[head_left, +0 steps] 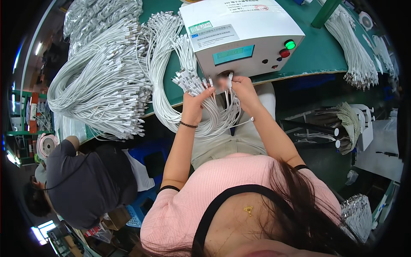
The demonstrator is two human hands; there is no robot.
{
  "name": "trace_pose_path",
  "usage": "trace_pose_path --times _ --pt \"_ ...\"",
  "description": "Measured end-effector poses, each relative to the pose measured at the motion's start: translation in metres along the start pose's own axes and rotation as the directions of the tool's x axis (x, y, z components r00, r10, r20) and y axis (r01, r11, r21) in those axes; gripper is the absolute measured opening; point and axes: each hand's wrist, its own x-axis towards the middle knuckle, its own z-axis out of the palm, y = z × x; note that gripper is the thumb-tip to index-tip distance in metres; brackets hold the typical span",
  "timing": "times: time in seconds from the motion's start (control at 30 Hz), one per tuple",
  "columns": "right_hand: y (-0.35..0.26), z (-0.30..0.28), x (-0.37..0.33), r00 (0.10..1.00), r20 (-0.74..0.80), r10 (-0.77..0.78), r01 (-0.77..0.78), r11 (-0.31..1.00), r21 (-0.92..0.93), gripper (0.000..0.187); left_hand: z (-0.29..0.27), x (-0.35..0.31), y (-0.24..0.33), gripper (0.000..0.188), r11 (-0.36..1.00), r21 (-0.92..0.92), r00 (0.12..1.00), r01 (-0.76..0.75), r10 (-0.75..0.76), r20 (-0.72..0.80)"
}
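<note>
At the front of a white box-shaped machine (244, 55), both hands are close together. My right hand (245, 91) pinches a white cable (230, 81), its plug pointing up near the dark opening under the machine's screen. My left hand (195, 105) is closed with thumb and fingers on another white cable end (210, 81). A bundle of white cables (209, 122) hangs in a loop over my lap below both hands. Its several plugs (188, 81) fan out on the table edge beside my left hand. A small blurred patch between the hands hides detail there.
A large heap of white cables (102, 81) lies on the green table (171, 70) at left, bagged cables (100, 17) behind it. Another cable bundle (353, 60) hangs over the right edge, past a green post (325, 15). A person (85, 180) in dark clothes sits at lower left.
</note>
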Motion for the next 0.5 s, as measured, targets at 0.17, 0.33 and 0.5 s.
trace_pose_path --times 0.17,0.33,0.5 --pt "0.001 0.000 -0.007 0.987 0.159 -0.037 0.073 0.971 -0.229 0.026 -0.009 0.000 -0.005 0.018 0.992 0.108 0.991 0.065 -0.077 0.109" --pt "0.019 -0.004 -0.004 0.984 0.019 -0.178 0.178 0.963 -0.202 0.025 -0.006 -0.005 0.001 0.019 0.991 0.057 0.987 0.118 -0.124 0.104" --pt "0.012 -0.001 -0.007 0.994 -0.010 -0.109 0.107 0.989 -0.098 0.024 -0.002 -0.006 0.005 0.021 0.997 -0.001 0.995 0.076 -0.076 0.071"
